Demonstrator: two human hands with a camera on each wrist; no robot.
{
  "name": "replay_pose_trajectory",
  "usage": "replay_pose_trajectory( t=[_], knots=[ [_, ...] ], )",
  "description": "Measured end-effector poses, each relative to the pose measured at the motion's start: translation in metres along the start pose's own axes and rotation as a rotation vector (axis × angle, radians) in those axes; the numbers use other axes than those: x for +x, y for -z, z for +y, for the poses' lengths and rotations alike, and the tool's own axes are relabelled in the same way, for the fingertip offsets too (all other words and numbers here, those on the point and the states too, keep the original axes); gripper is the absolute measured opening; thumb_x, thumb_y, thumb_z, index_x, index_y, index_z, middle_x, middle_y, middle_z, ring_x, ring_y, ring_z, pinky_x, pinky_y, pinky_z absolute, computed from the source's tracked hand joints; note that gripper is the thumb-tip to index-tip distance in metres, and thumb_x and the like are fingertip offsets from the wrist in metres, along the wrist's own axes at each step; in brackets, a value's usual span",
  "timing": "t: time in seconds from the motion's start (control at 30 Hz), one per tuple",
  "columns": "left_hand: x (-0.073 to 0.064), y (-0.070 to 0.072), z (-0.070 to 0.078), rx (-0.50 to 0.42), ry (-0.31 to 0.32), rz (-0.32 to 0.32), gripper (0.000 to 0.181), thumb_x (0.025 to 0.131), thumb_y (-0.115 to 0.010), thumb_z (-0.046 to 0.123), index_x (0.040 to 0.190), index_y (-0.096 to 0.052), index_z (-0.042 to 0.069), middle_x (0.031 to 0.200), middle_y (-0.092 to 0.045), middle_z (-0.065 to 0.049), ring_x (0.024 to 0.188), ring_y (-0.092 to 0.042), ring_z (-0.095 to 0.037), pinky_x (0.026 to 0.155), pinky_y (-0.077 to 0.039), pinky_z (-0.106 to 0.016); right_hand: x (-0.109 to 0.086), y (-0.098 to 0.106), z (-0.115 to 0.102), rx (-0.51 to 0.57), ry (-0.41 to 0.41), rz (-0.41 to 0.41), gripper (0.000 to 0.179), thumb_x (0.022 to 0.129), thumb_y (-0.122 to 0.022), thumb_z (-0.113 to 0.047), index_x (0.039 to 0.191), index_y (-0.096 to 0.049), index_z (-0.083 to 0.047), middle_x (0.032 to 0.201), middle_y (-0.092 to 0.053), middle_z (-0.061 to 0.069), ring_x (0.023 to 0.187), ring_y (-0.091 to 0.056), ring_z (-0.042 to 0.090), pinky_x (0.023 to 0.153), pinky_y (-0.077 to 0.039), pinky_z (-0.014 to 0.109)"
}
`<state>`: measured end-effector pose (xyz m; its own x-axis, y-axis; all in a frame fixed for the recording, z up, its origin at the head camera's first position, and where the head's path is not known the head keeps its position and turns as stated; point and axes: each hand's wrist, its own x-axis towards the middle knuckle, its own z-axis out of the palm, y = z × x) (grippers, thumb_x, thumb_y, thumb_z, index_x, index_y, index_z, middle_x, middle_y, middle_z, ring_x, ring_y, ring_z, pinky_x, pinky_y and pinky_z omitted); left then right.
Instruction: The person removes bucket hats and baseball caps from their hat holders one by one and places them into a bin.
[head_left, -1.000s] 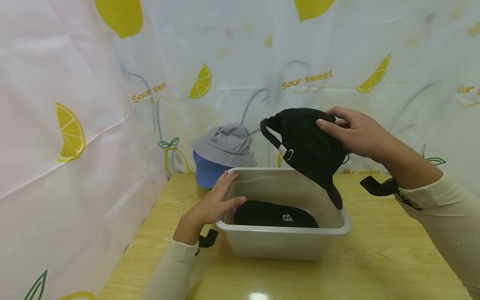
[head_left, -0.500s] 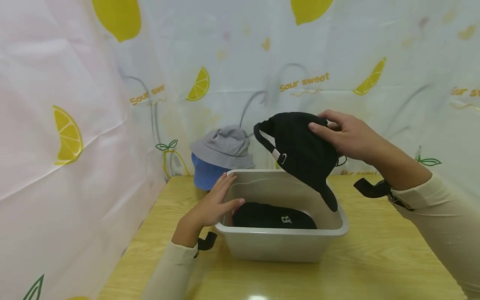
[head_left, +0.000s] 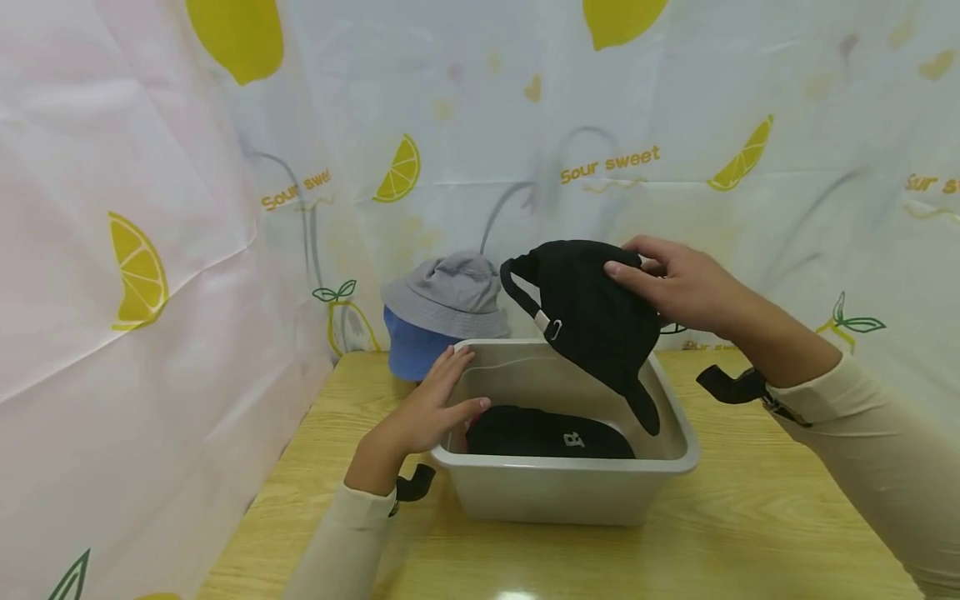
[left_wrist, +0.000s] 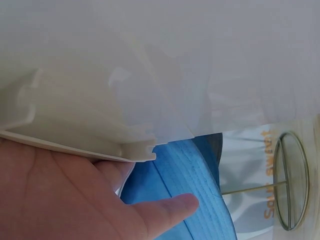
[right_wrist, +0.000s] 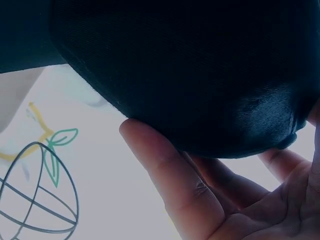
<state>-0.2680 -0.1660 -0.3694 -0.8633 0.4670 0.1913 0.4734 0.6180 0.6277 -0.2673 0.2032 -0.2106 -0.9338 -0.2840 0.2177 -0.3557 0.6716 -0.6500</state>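
Observation:
My right hand (head_left: 682, 283) grips the crown of a black baseball cap (head_left: 592, 308), thumb on the near side. The cap tilts with its brim (head_left: 642, 408) down inside a beige plastic bin (head_left: 562, 463). In the right wrist view, fingers (right_wrist: 172, 170) bear against the cap's dark cloth (right_wrist: 150, 75). My left hand (head_left: 420, 417) rests over the bin's left rim with fingers fairly straight and thumb on the inner side. A second black cap with a white R (head_left: 517, 429) lies in the bin, with a sliver of red at its left end.
Behind the bin's left corner, a grey bucket hat (head_left: 453, 287) sits over a blue hat (head_left: 416, 346). A wire stand with a round end (left_wrist: 290, 181) and a round wire frame (right_wrist: 40, 195) show in the wrist views. A lemon-print curtain (head_left: 450, 108) backs the wooden table (head_left: 765, 467).
My right hand has moved left and down with the black cap, so the brim dips farther into the bin. My left hand has stayed on the rim.

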Motion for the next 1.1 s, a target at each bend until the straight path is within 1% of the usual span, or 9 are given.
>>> replay_pose_trajectory(
  t=[0.17,0.27,0.47,0.57,0.73,0.8,0.9,1.03,1.1],
  knots=[
    [0.001,0.000,0.000,-0.004,-0.006,0.002,0.085,0.100,-0.059,0.052,0.166,-0.022,0.014,0.175,-0.013,-0.002,0.162,0.004,-0.029,0.126,-0.011,-0.064,-0.001,-0.006,0.006,-0.014,-0.004,-0.030,0.049,0.099,-0.057,-0.064,0.124,-0.059,-0.021,0.113,-0.073,0.012,0.089,-0.072,0.022,0.070,-0.061,0.037],
    [0.001,-0.001,0.000,-0.013,-0.004,-0.007,0.085,0.100,-0.059,0.052,0.167,-0.021,0.015,0.175,-0.013,-0.003,0.162,0.005,-0.029,0.126,-0.010,-0.064,-0.001,-0.011,0.010,-0.014,0.004,-0.057,0.047,0.100,-0.057,-0.061,0.123,-0.061,-0.020,0.109,-0.073,0.011,0.086,-0.072,0.021,0.071,-0.061,0.037],
    [0.001,-0.002,-0.002,-0.030,-0.006,0.001,0.084,0.102,-0.056,0.055,0.167,-0.020,0.016,0.175,-0.012,-0.004,0.162,0.005,-0.029,0.126,-0.009,-0.064,0.002,-0.022,0.017,-0.122,0.067,-0.043,0.039,0.102,-0.056,-0.060,0.117,-0.065,-0.025,0.103,-0.071,0.004,0.095,-0.066,0.021,0.079,-0.052,0.039],
    [0.002,-0.003,-0.003,-0.041,-0.010,0.008,0.085,0.102,-0.054,0.057,0.167,-0.018,0.016,0.175,-0.011,-0.004,0.162,0.005,-0.029,0.126,-0.009,-0.064,0.004,-0.027,0.021,-0.170,0.083,-0.057,0.039,0.102,-0.054,-0.060,0.118,-0.063,-0.026,0.103,-0.071,0.005,0.097,-0.065,0.023,0.081,-0.051,0.040],
    [0.002,-0.003,-0.003,-0.048,-0.004,0.010,0.088,0.102,-0.053,0.060,0.168,-0.015,0.016,0.175,-0.009,-0.004,0.163,0.005,-0.027,0.126,-0.010,-0.065,0.006,-0.036,0.027,-0.180,0.068,-0.106,0.045,0.102,-0.054,-0.061,0.129,-0.061,-0.025,0.097,-0.072,0.007,0.080,-0.068,0.022,0.073,-0.054,0.038],
    [0.002,-0.003,-0.004,-0.047,0.000,0.011,0.089,0.102,-0.052,0.061,0.168,-0.013,0.016,0.175,-0.008,-0.005,0.163,0.005,-0.027,0.126,-0.010,-0.065,0.007,-0.040,0.028,-0.176,0.062,-0.119,0.047,0.101,-0.054,-0.062,0.131,-0.060,-0.026,0.098,-0.072,0.008,0.078,-0.068,0.022,0.072,-0.055,0.038],
    [0.002,-0.003,-0.004,-0.047,-0.002,0.010,0.088,0.102,-0.050,0.061,0.168,-0.012,0.017,0.176,-0.006,-0.005,0.162,0.005,-0.028,0.125,-0.010,-0.066,0.007,-0.046,0.030,-0.213,0.077,-0.122,0.049,0.101,-0.054,-0.062,0.133,-0.060,-0.026,0.106,-0.073,0.008,0.090,-0.069,0.024,0.077,-0.056,0.041],
    [0.002,-0.003,-0.004,-0.049,0.001,0.004,0.087,0.103,-0.048,0.061,0.168,-0.010,0.018,0.176,-0.005,-0.005,0.162,0.007,-0.028,0.126,-0.009,-0.066,0.007,-0.053,0.032,-0.250,0.101,-0.137,0.045,0.102,-0.054,-0.061,0.128,-0.061,-0.024,0.110,-0.073,0.009,0.095,-0.069,0.025,0.079,-0.055,0.044],
    [0.001,-0.002,-0.003,-0.051,0.004,0.002,0.086,0.104,-0.048,0.061,0.168,-0.010,0.018,0.176,-0.004,-0.005,0.162,0.007,-0.028,0.126,-0.008,-0.066,0.007,-0.057,0.032,-0.257,0.109,-0.151,0.042,0.102,-0.055,-0.060,0.122,-0.061,-0.023,0.109,-0.073,0.009,0.093,-0.068,0.025,0.078,-0.054,0.043]
  ],
)
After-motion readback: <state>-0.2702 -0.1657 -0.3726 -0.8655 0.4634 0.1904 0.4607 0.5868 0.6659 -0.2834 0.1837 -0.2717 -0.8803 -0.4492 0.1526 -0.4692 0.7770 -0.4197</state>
